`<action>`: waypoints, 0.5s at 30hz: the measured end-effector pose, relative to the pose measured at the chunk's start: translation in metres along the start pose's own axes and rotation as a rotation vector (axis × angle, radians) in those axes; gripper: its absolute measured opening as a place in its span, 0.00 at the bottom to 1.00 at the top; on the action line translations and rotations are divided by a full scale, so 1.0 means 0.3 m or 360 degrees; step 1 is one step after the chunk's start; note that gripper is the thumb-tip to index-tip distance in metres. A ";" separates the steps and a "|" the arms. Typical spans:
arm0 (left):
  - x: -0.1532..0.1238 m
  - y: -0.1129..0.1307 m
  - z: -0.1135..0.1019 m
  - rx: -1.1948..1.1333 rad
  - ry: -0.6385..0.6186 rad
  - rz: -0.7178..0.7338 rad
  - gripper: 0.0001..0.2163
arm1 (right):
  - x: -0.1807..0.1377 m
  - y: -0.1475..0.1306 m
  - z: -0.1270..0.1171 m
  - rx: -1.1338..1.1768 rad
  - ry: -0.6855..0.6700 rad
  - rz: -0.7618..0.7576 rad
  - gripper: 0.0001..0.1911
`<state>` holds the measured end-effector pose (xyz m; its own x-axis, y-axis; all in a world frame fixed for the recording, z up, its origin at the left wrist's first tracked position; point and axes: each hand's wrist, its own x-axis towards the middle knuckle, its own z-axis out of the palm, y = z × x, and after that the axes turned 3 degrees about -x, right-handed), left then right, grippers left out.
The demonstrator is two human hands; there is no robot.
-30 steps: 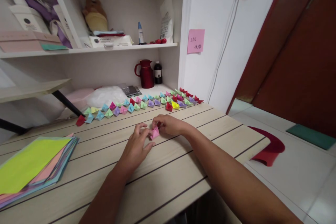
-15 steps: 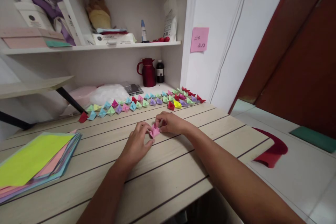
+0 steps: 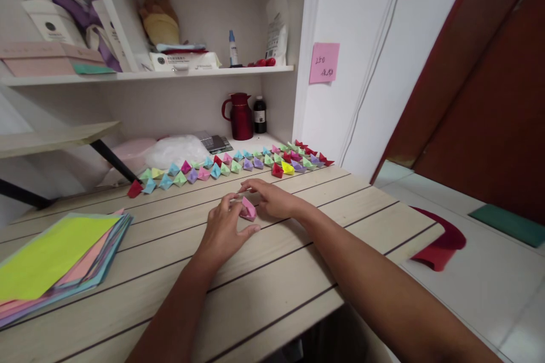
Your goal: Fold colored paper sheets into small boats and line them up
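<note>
A small pink folded paper piece (image 3: 248,209) sits on the wooden table (image 3: 272,272) between both my hands. My left hand (image 3: 224,227) pinches its left side with fingertips curled. My right hand (image 3: 269,198) rests against its right side, the index finger stretched out to the left above it. Behind them runs a long row of small folded paper shapes (image 3: 230,166) in red, green, blue, purple, pink and yellow.
A stack of coloured paper sheets (image 3: 55,261), yellow-green on top, lies at the table's left. A red jug (image 3: 240,117) and dark bottle (image 3: 259,115) stand on the lower shelf. A plastic bag (image 3: 175,151) lies behind the row. The table's right edge drops to a tiled floor.
The pink piece has been lowered from between the fingertips onto the table. My right hand's fingers have spread and stretched out over it. The view shifted slightly.
</note>
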<state>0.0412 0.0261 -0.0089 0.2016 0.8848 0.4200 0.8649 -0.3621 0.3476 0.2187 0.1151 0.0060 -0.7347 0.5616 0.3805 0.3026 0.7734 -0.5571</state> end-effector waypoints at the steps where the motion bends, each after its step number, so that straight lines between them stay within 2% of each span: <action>1: 0.003 0.000 0.004 0.0046 0.0039 -0.0021 0.11 | 0.004 0.000 0.003 0.0014 -0.0009 -0.0017 0.37; 4: 0.011 -0.002 0.013 0.0138 0.0115 -0.0040 0.08 | 0.018 0.003 0.016 0.0022 -0.0051 -0.0065 0.38; 7: 0.013 -0.003 0.013 0.0155 0.0108 -0.0010 0.05 | 0.029 0.009 0.023 -0.0050 -0.0052 -0.0004 0.34; 12: 0.006 -0.005 0.004 0.0079 0.0162 -0.0018 0.11 | 0.020 0.021 0.005 -0.0221 0.0052 0.0106 0.24; 15: 0.004 -0.005 0.002 0.0022 0.0257 -0.0016 0.12 | 0.017 0.023 -0.003 -0.0207 0.0100 0.0087 0.25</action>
<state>0.0404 0.0279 -0.0095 0.1172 0.8294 0.5462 0.8731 -0.3482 0.3413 0.2177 0.1235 0.0047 -0.6766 0.6181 0.4002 0.4201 0.7704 -0.4796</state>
